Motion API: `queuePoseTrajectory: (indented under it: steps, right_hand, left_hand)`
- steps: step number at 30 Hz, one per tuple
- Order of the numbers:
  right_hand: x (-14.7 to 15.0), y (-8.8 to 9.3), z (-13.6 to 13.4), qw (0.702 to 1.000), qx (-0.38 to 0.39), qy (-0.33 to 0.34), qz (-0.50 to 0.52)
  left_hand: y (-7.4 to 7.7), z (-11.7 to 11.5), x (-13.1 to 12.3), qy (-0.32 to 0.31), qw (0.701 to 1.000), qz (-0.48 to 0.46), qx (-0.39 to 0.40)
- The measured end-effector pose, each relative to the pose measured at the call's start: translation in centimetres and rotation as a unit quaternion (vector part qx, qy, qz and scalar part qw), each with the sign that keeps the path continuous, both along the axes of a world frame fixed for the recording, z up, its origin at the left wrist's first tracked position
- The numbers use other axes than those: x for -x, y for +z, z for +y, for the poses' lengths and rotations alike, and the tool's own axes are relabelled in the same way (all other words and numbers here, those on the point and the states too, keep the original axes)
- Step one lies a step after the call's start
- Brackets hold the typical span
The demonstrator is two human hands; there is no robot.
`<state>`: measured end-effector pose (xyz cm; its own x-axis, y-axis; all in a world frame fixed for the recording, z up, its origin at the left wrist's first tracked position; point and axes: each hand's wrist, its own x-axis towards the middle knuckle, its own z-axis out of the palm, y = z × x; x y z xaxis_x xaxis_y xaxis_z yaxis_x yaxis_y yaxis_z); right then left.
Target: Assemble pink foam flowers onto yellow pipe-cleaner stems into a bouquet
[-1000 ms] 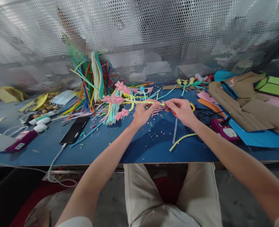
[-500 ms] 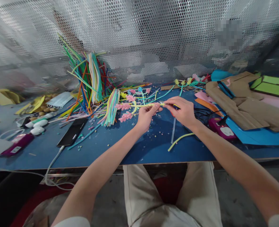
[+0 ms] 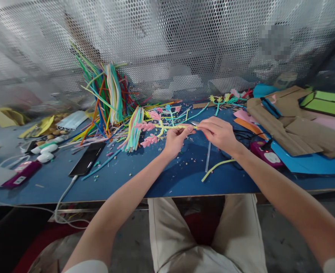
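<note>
- The black phone [image 3: 86,158] lies flat on the blue table [image 3: 156,182]. I use it as my marker for everything else.
- Behind the phone and slightly to its right, a loose sheaf of coloured pipe cleaners [image 3: 113,94] leans against the perforated screen.
- Right of the phone is the pipe-cleaner flower sprig [image 3: 167,127]. Its yellow-green stem runs roughly level just above the table, with pink fuzzy blossoms at the end nearer the phone.
- I judge the sprig to be very light and soft to the touch, with a wire core that bends easily and keeps the bend. The blossoms would crush or splay under pressure, so the bare stem is the place to pinch it (never the tufts).
- The left hand [image 3: 176,139], right of the phone and past the blossoms, is closed in a fingertip pinch on the stem.
- The right hand [image 3: 218,133], farther right of the phone, sits just beside the left. Its fingertips are closed on the stem's far end. A small grey tip shows beside those fingers, and I cannot tell what it is.
- Farther right again from the phone, a loose yellow-green pipe cleaner [image 3: 215,168] lies on the table below the right wrist.
- Farthest right of the phone, brown cardboard pieces [image 3: 298,129] are stacked on blue paper.
</note>
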<state>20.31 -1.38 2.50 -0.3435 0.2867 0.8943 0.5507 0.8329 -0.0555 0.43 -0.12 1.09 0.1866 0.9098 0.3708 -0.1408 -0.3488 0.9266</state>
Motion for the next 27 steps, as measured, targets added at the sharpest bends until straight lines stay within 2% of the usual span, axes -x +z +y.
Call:
queuePoseTrajectory:
  steps: [7, 12, 18, 20, 23, 27]
  right_hand:
    - [0.2, 0.0, 0.0, 0.999, 0.028, 0.015, 0.011]
    - [0.5, -0.2, 0.1, 0.997, 0.074, -0.009, 0.021]
    - [1.0, -1.0, 0.4, 0.992, 0.119, -0.007, 0.034]
    - [1.3, -1.3, 0.4, 0.990, 0.136, -0.004, 0.034]
    - [1.5, -1.4, 0.4, 0.985, 0.173, 0.014, 0.020]
    - [1.6, -1.3, 0.3, 0.972, 0.230, 0.043, 0.019]
  left_hand:
    - [0.0, 0.2, 0.3, -0.001, 0.999, 0.027, -0.030]
    - [0.5, 0.3, 0.4, 0.001, 0.999, 0.034, -0.024]
    - [0.6, 0.6, 0.5, 0.085, 0.996, 0.030, -0.026]
    - [0.7, 0.6, 0.6, 0.095, 0.994, 0.032, -0.044]
    - [1.0, 0.5, 0.7, 0.080, 0.993, 0.047, -0.073]
    - [1.4, 0.5, 1.1, 0.022, 0.995, 0.070, -0.070]
